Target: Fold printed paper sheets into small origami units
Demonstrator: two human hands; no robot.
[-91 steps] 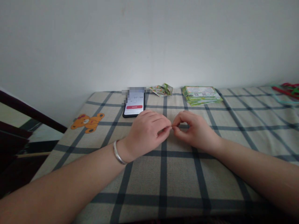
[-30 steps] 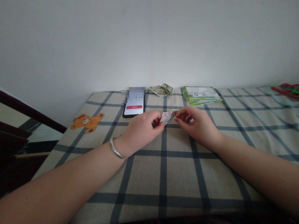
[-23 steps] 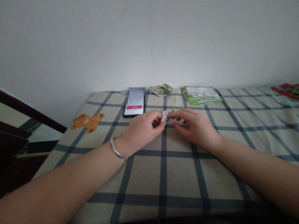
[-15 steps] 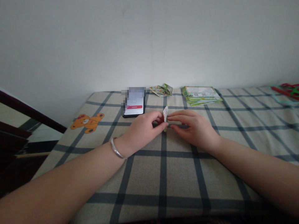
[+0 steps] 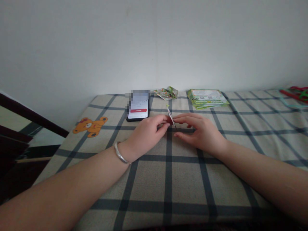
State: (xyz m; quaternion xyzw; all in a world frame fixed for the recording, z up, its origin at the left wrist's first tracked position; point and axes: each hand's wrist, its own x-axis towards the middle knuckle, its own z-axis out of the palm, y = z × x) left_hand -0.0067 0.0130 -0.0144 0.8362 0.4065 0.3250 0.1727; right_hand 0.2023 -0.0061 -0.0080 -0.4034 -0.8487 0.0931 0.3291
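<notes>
Upright between my hands stands a small piece of folded paper (image 5: 171, 116), white with a green tip, seen almost edge-on and leaning. My left hand (image 5: 154, 130), with a silver bangle at the wrist, has its fingers and thumb closed at the paper's left side. From the right, the fingertips of my right hand (image 5: 201, 130) press on the paper, and the thumb sits lower, close to its bottom end. Behind them lies a folded green-patterned paper piece (image 5: 166, 93). A stack of green and white printed sheets (image 5: 208, 98) rests to its right.
A phone (image 5: 138, 107) with a lit screen lies left of the folded piece. The checked tablecloth (image 5: 149, 183) bears a bear picture (image 5: 90, 126) near the left edge. Red and green items (image 5: 299, 93) lie at the far right. A white wall (image 5: 154, 45) rises behind.
The paper between my hands has turned from showing its face to nearly edge-on, its top tilting left. My right thumb has moved slightly down from the fingers. Other things stay put.
</notes>
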